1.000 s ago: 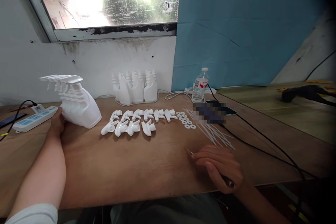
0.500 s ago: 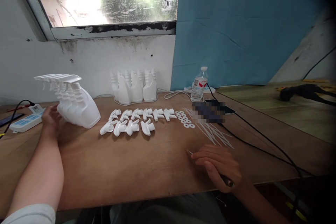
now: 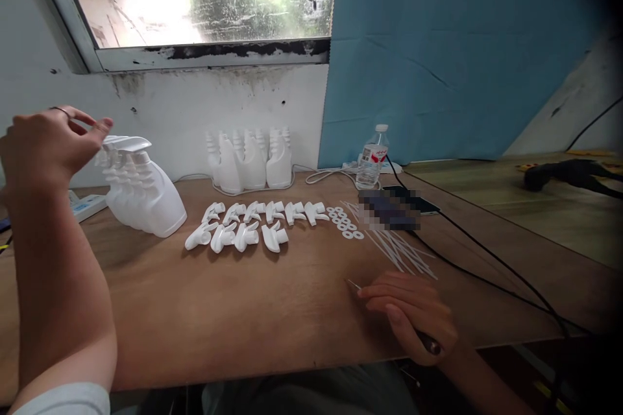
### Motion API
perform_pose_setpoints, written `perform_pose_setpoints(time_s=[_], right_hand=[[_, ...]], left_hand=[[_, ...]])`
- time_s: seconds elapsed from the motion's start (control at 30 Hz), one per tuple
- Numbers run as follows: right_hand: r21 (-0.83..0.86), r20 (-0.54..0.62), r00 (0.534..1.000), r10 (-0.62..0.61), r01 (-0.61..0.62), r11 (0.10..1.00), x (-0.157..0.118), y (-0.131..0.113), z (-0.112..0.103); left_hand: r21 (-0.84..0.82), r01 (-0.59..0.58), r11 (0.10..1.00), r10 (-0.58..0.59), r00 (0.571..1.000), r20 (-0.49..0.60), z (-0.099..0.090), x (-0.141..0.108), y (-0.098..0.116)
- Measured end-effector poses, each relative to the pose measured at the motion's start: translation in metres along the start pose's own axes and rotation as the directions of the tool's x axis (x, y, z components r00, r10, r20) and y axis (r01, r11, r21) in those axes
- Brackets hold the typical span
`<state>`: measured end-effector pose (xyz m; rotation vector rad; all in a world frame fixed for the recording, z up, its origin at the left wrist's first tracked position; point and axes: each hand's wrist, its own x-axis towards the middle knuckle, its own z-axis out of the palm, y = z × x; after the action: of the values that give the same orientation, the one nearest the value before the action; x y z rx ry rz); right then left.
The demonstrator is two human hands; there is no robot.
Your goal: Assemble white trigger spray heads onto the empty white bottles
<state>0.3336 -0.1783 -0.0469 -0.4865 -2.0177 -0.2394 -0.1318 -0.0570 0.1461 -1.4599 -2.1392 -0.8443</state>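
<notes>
My left hand [image 3: 53,146] is raised at the far left, fingers bent and thumb stretched out, with a gap between thumb and forefinger. It hovers by the sprayer tops of several white spray bottles [image 3: 165,198] lined up closely; whether it touches them I cannot tell. In my right hand [image 3: 409,314], resting low over the table, is a thin awl-like tool [image 3: 429,342] with a dark handle and a fine metal tip pointing left. Loose white trigger sprayer heads [image 3: 275,237] lie in two rows between the hands. Small white washers [image 3: 349,234] and thin white tubes [image 3: 403,253] are beyond my right hand.
White bottles without sprayers [image 3: 278,165] stand against the wall. A water bottle [image 3: 370,162] and a phone [image 3: 428,201] are at the back right, with black cables [image 3: 496,253] crossing the table. A power strip [image 3: 87,207] lies behind my left arm.
My left hand has risen from beside the lower part of the spray bottles to their sprayer tops. The bottles stay in place. My right hand holds the tool almost still.
</notes>
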Motion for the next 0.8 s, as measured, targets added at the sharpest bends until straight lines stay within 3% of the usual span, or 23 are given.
perform_pose_setpoints(time_s=[0.1, 0.27, 0.33, 0.4, 0.47, 0.53, 0.63, 0.7, 0.77, 0.8], right_hand=[[-0.001, 0.000, 1.000, -0.001, 0.001, 1.000, 0.003, -0.001, 0.000], [-0.010, -0.008, 1.000, -0.005, 0.005, 1.000, 0.004, 0.000, 0.000], [-0.053, -0.037, 0.999, -0.013, 0.011, 0.999, 0.007, 0.002, -0.003], [-0.085, -0.050, 0.998, -0.035, 0.031, 0.996, 0.017, 0.007, -0.007], [-0.093, -0.030, 0.997, -0.077, 0.074, 0.993, 0.037, 0.012, -0.013], [-0.126, -0.014, 0.992, -0.124, 0.121, 0.985, 0.064, 0.018, -0.018], [-0.296, -0.118, 0.992, -0.040, 0.003, 0.955, 0.112, 0.027, -0.020], [-0.276, -0.176, 0.981, 0.081, -0.128, 0.953, 0.142, 0.033, -0.017], [-0.191, -0.100, 0.987, 0.123, -0.140, 0.972, 0.165, 0.040, -0.012], [-0.149, -0.062, 0.991, 0.118, -0.126, 0.981, 0.174, 0.043, -0.009]], left_hand=[[0.105, 0.047, 0.993, -0.050, 0.998, 0.024, 0.001, -0.006, 0.013], [0.005, 0.007, 1.000, -0.007, 0.999, 0.048, 0.005, -0.005, 0.014], [-0.104, -0.052, 0.993, 0.051, 0.999, -0.016, 0.001, -0.012, 0.022], [-0.186, -0.208, 0.960, 0.183, 0.973, -0.143, -0.007, -0.025, 0.035], [-0.225, -0.378, 0.898, 0.310, 0.907, -0.284, -0.018, -0.041, 0.051], [-0.289, -0.482, 0.827, 0.365, 0.852, -0.376, -0.030, -0.058, 0.069], [-0.362, -0.629, 0.688, 0.479, 0.768, -0.425, -0.044, -0.080, 0.098], [-0.319, -0.758, 0.569, 0.599, 0.647, -0.471, -0.048, -0.093, 0.119], [-0.271, -0.852, 0.447, 0.685, 0.521, -0.509, -0.046, -0.104, 0.139], [-0.276, -0.871, 0.407, 0.710, 0.492, -0.504, -0.044, -0.108, 0.148]])
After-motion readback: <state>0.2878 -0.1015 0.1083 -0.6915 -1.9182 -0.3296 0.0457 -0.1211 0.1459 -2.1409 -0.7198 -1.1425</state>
